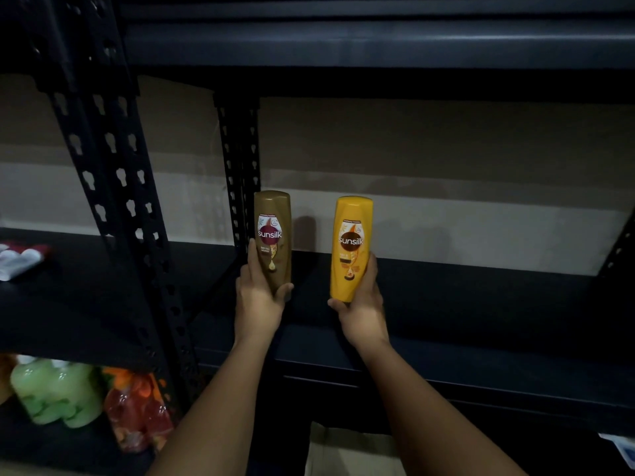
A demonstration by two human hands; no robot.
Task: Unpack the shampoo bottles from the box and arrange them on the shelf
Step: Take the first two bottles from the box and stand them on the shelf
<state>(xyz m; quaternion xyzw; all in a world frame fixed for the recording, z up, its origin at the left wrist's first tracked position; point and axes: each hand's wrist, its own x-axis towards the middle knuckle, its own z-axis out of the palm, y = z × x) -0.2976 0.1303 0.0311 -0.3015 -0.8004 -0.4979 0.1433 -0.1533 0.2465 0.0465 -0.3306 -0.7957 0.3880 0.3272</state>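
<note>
My left hand (258, 297) grips the lower part of a brown Sunsilk shampoo bottle (274, 231), held upright over the left end of the dark shelf (481, 304). My right hand (362, 304) grips the bottom of a yellow Sunsilk shampoo bottle (351, 245), also upright and a little to the right of the brown one. Both labels face me. Whether either bottle's base touches the shelf board I cannot tell. The top of a cardboard box (350, 451) shows below between my forearms.
Black perforated uprights (113, 187) frame the shelf on the left, with a second post (240, 173) behind the brown bottle. A red and white packet (20, 257) lies on the neighbouring shelf. Green bottles (55, 389) and orange bottles (137, 410) stand on the lower left shelf.
</note>
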